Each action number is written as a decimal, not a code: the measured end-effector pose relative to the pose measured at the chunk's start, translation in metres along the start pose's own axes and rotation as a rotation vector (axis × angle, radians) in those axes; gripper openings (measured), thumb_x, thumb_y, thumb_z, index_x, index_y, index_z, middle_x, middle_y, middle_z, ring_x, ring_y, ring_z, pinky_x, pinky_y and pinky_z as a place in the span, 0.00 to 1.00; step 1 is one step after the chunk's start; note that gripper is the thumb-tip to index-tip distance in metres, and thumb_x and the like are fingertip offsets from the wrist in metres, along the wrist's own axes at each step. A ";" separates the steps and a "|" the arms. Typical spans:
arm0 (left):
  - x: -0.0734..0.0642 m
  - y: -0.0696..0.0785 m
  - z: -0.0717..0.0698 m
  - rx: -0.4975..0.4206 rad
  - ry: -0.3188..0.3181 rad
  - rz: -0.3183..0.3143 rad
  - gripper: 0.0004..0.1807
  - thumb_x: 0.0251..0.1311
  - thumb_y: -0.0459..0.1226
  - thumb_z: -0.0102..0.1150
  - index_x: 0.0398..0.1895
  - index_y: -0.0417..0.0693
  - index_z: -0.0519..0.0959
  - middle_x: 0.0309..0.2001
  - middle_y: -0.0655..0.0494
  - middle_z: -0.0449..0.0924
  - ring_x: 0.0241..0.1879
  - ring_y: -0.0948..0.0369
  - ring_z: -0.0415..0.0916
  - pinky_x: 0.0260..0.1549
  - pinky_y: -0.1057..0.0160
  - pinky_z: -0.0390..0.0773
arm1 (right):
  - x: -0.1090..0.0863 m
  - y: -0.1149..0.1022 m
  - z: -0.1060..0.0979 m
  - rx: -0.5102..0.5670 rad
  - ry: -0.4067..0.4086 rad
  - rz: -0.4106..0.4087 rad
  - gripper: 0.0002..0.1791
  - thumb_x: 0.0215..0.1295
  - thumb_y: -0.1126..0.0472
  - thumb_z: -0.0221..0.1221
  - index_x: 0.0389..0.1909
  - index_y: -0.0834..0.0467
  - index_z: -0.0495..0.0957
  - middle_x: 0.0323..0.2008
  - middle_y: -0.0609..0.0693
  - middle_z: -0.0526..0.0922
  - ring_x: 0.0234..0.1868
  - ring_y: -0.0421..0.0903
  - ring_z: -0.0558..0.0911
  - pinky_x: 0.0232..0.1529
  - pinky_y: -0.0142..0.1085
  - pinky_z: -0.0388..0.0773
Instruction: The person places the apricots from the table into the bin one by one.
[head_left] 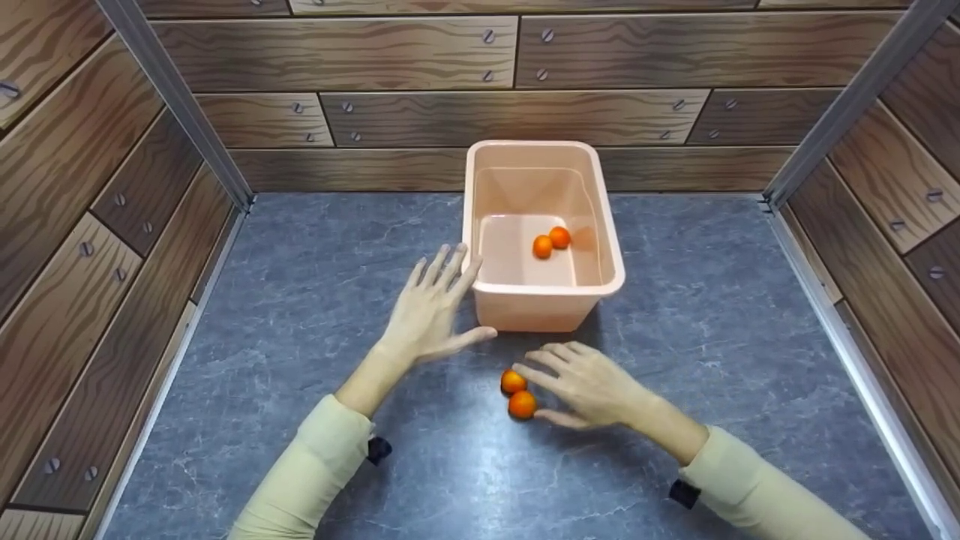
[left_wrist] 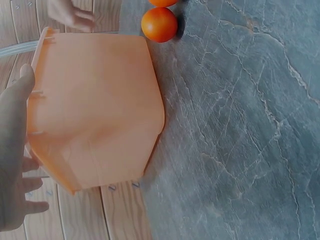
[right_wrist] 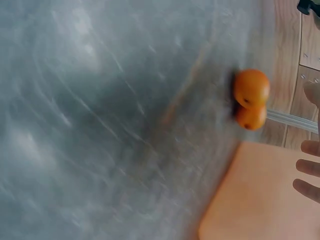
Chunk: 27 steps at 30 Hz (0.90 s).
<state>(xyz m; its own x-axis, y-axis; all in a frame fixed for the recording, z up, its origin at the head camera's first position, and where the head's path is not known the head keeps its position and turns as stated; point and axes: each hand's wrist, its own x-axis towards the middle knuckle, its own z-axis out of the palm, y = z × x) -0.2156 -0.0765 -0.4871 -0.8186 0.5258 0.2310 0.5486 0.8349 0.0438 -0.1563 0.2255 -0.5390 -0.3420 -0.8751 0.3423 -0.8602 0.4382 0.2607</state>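
Observation:
Two small orange fruits lie side by side on the grey surface in front of the bin, the nearer fruit (head_left: 522, 405) and the farther fruit (head_left: 513, 382). My right hand (head_left: 589, 386) reaches over from their right with fingers extended, its index fingertip right at the farther one and its thumb beside the nearer one. My left hand (head_left: 427, 311) is spread at the near left corner of a peach plastic bin (head_left: 536, 309), fingertips at the rim. Inside the bin rest two more orange fruits (head_left: 542, 247), close together on its floor.
The grey marbled tabletop (head_left: 322, 270) is enclosed by wood-patterned walls (head_left: 420, 52) at the back and both sides. Metal strips (head_left: 862, 360) run along the edges and corners. Dark wrist devices (head_left: 379, 450) sit at both cuffs.

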 end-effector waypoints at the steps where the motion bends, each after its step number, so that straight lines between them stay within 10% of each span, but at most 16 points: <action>1: 0.000 0.000 0.000 0.000 -0.001 0.000 0.61 0.60 0.79 0.47 0.88 0.57 0.48 0.87 0.47 0.46 0.86 0.44 0.49 0.81 0.39 0.59 | -0.002 -0.002 0.003 0.002 -0.006 0.001 0.42 0.62 0.31 0.66 0.71 0.50 0.75 0.59 0.52 0.86 0.54 0.50 0.85 0.51 0.43 0.85; 27: 0.000 0.000 0.002 -0.005 0.022 0.009 0.62 0.59 0.79 0.49 0.88 0.55 0.48 0.87 0.46 0.47 0.85 0.44 0.50 0.79 0.38 0.61 | -0.010 -0.025 0.033 -0.014 -0.156 0.061 0.34 0.67 0.32 0.63 0.70 0.42 0.76 0.47 0.46 0.87 0.44 0.47 0.84 0.46 0.42 0.83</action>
<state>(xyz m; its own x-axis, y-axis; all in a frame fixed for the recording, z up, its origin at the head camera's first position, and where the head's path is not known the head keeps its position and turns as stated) -0.2159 -0.0764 -0.4892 -0.8095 0.5297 0.2531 0.5570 0.8293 0.0460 -0.1434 0.2166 -0.5788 -0.4489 -0.8675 0.2143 -0.8311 0.4935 0.2564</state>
